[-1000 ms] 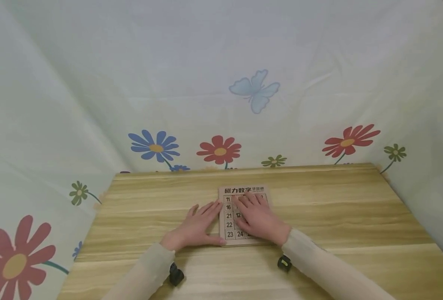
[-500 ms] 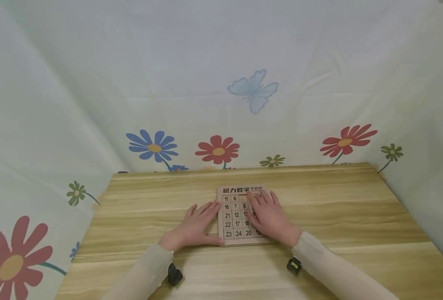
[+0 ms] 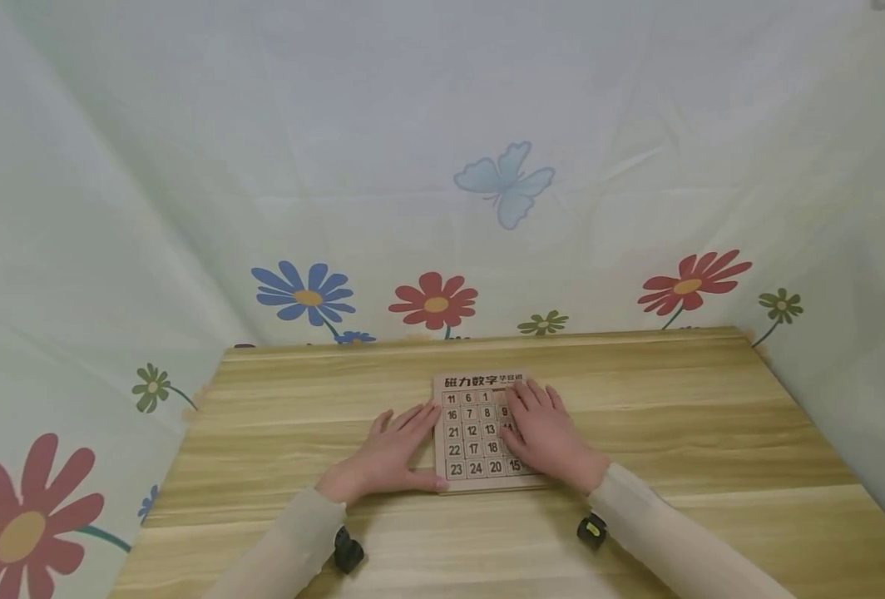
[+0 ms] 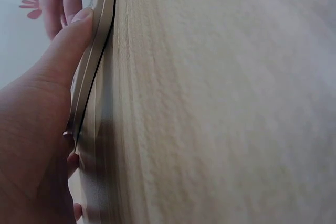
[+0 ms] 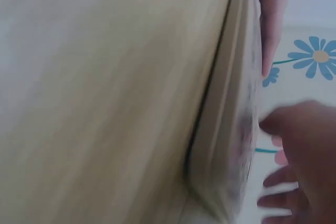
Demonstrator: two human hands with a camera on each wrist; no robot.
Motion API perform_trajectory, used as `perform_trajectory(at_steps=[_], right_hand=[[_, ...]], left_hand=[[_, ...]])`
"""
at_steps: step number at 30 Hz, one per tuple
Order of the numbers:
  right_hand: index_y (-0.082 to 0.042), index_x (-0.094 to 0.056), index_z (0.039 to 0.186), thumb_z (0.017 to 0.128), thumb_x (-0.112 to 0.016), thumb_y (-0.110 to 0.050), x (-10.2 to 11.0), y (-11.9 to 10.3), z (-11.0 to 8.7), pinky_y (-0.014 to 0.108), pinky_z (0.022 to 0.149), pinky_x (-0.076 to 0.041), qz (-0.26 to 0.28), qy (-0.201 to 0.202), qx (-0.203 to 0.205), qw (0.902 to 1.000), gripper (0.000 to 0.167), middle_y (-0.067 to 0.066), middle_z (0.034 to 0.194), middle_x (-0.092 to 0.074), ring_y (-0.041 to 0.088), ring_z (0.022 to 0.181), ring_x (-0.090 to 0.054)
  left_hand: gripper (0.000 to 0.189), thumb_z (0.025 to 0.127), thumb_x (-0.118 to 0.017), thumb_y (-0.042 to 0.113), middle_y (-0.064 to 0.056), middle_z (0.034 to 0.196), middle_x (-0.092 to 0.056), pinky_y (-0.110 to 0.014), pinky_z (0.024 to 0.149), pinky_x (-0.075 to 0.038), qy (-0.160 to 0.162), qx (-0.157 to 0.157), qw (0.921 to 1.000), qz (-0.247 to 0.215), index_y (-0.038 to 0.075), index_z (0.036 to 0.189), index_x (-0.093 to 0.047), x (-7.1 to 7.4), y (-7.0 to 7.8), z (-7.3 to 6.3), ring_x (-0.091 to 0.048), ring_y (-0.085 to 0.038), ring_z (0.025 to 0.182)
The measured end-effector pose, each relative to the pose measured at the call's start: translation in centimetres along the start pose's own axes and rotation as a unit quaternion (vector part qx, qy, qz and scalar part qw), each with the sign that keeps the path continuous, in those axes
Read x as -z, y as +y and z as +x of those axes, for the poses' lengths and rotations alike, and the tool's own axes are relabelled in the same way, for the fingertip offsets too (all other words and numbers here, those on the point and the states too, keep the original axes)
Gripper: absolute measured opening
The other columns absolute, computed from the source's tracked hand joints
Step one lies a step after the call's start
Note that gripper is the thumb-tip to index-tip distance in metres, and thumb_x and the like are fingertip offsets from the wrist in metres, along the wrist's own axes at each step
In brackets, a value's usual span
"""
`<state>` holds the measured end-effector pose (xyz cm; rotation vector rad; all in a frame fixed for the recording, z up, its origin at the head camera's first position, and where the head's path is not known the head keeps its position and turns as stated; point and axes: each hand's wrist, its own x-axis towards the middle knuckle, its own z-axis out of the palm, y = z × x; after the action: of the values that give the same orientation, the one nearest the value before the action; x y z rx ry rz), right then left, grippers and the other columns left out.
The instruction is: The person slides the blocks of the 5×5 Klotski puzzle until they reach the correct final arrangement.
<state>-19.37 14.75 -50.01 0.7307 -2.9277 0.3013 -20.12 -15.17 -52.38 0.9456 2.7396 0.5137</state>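
A wooden sliding number puzzle (image 3: 480, 484) lies flat on the table, with black characters along its top border and rows of numbered tiles. The top row reads 11, 6, 1 from the left, then a tile-free slot shows beside the right fingertips. My left hand (image 3: 383, 462) rests along the puzzle's left edge, fingers straight, thumb at the lower left corner; the left wrist view shows the thumb against the puzzle's side (image 4: 100, 40). My right hand (image 3: 551, 433) lies over the right-hand columns, fingertips near the top row, hiding several tiles. Its fingers look loosely extended in the right wrist view.
The wood-grain table (image 3: 323, 374) extends around the puzzle on all sides. Behind it hangs a pale cloth (image 3: 368, 191) printed with flowers and a butterfly. Each wrist wears a small black camera, the left one (image 3: 348, 549) and the right one (image 3: 591, 530).
My right hand has moved rightward across the puzzle, uncovering its middle columns. Tile 1 now sits in the third top-row slot, which stood bare half a second ago. My left hand stays put.
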Motion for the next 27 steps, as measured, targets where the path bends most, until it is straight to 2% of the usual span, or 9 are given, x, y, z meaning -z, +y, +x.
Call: perform_trajectory(at_steps=[3,6,12,16,21,27], right_hand=[[0.007,-0.062,0.136,0.102,-0.064,-0.032,0.0,0.4,-0.4,0.068,0.118,-0.030,-0.028,0.025,-0.035,0.9987,0.052,0.031,0.151,-0.050,0.052,0.145,-0.039],[0.007,-0.066,0.131,0.103,-0.063,-0.032,-0.2,0.5,-0.4,0.068,0.118,-0.030,-0.027,0.027,-0.040,0.9985,0.048,0.031,0.151,-0.049,0.052,0.145,-0.039],[0.002,-0.059,0.143,0.104,-0.060,-0.039,0.0,0.3,0.0,0.070,0.118,-0.028,0.005,-0.011,-0.012,0.9999,0.057,0.032,0.156,-0.042,0.054,0.148,-0.033],[-0.002,-0.057,0.147,0.104,-0.062,-0.040,0.1,0.9,-0.4,0.072,0.117,-0.027,0.023,-0.012,-0.001,0.9997,0.058,0.032,0.158,-0.040,0.054,0.148,-0.033],[-0.001,-0.057,0.147,0.104,-0.062,-0.039,0.5,2.2,-2.4,0.069,0.119,-0.027,0.044,-0.012,0.022,0.9987,0.058,0.032,0.159,-0.039,0.052,0.147,-0.035],[-0.004,-0.057,0.148,0.104,-0.063,-0.039,0.7,3.6,-4.3,0.067,0.119,-0.028,0.067,-0.009,0.047,0.9966,0.057,0.032,0.160,-0.038,0.053,0.146,-0.036]], left_hand=[[0.121,0.081,-0.064,0.084,-0.007,0.174,-0.017,-0.069,0.123,-0.008,0.004,-0.002,1.0000,-0.003,0.011,0.168,-0.019,0.0,-0.1,-0.1,-0.020,-0.033,0.158],[0.121,0.081,-0.062,0.084,-0.008,0.174,-0.017,-0.069,0.123,-0.008,0.003,-0.004,1.0000,-0.005,0.011,0.168,-0.019,0.0,-0.1,-0.1,-0.020,-0.033,0.159],[0.121,0.081,-0.063,0.084,-0.007,0.175,-0.016,-0.068,0.123,-0.007,-0.002,-0.001,1.0000,-0.003,0.011,0.168,-0.018,0.0,0.1,0.0,-0.019,-0.032,0.159],[0.121,0.081,-0.063,0.084,-0.006,0.175,-0.016,-0.068,0.123,-0.008,-0.001,0.002,1.0000,-0.003,0.012,0.168,-0.018,0.0,0.1,0.0,-0.019,-0.031,0.159],[0.120,0.082,-0.064,0.082,-0.004,0.175,-0.015,-0.067,0.124,-0.009,-0.014,0.010,0.9998,0.004,0.013,0.168,-0.017,0.5,0.6,-0.1,-0.019,-0.029,0.159],[0.121,0.082,-0.064,0.083,-0.006,0.175,-0.015,-0.068,0.123,-0.007,-0.006,0.005,1.0000,0.002,0.012,0.168,-0.017,0.1,0.2,0.0,-0.018,-0.031,0.159]])
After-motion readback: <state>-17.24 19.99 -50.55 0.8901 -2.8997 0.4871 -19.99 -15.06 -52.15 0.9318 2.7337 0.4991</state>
